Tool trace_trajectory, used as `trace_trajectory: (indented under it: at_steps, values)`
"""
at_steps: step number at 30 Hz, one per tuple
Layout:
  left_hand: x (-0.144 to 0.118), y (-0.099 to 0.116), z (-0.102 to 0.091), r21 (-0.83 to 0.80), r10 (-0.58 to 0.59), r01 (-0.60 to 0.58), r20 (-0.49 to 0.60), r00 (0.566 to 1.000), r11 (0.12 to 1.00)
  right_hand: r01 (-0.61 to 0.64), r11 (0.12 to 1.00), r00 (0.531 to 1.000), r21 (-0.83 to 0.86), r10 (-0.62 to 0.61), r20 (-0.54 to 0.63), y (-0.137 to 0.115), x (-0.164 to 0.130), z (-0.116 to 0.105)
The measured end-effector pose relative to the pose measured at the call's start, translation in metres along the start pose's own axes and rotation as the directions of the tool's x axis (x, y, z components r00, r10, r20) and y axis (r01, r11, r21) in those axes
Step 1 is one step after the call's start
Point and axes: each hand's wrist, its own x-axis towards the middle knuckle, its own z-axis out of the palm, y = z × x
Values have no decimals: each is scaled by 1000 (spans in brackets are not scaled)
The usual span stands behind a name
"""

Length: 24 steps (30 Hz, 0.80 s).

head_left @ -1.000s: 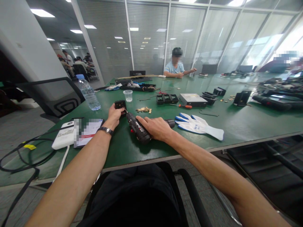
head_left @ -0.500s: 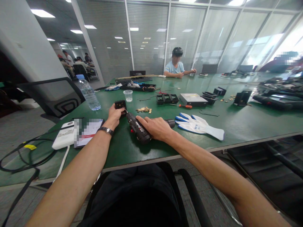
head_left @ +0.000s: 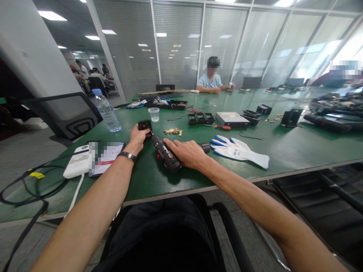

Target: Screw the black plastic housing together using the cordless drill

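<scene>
My left hand [head_left: 137, 138] is closed around a small black block-like part [head_left: 145, 125] with brassy bits on it, held at the table. In my right hand [head_left: 188, 153] is a black cordless power screwdriver [head_left: 167, 156], lying on its side, its bit pointing up and left. The tip reaches the part beside my left thumb; the exact contact point is too small to make out. A little pile of brass-coloured pieces [head_left: 173, 131] lies just right of the part. Near my right wrist rests a white glove with blue fingertips [head_left: 238, 149].
A clear plastic cup [head_left: 154, 114] and a water bottle [head_left: 107, 111] stand to the left. Beyond my hands lie black trays [head_left: 200, 119], an orange-handled screwdriver [head_left: 222, 127] and a silver box [head_left: 231, 119]. A phone [head_left: 105, 160] is beside my left forearm. Another person [head_left: 210, 80] sits across the table [head_left: 283, 151].
My hands, the part and the power screwdriver hold almost the same position. The person across has lowered a hand slightly; the view has shifted a touch.
</scene>
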Motion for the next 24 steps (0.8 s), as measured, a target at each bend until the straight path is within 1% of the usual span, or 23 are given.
trace_trajectory:
  at_steps: [5, 10, 16, 24]
  values:
    - [2, -4, -2, 11, 9, -9, 11, 1000, 1000, 8, 1000, 1000, 0, -8, 2, 0, 0, 0]
    - [2, -2, -2, 14, -2, 2, 7, 1000, 1000, 5, 1000, 1000, 0, -5, 5, -1, 0, -1]
    - [0, 0, -1, 12, -4, 4, 5, 1000, 1000, 8, 1000, 999, 6, -8, -33, 0, 0, 1]
    - [-2, 3, 0, 4, -16, 16, -2, 1000, 1000, 6, 1000, 1000, -6, -6, -4, 0, 0, 0]
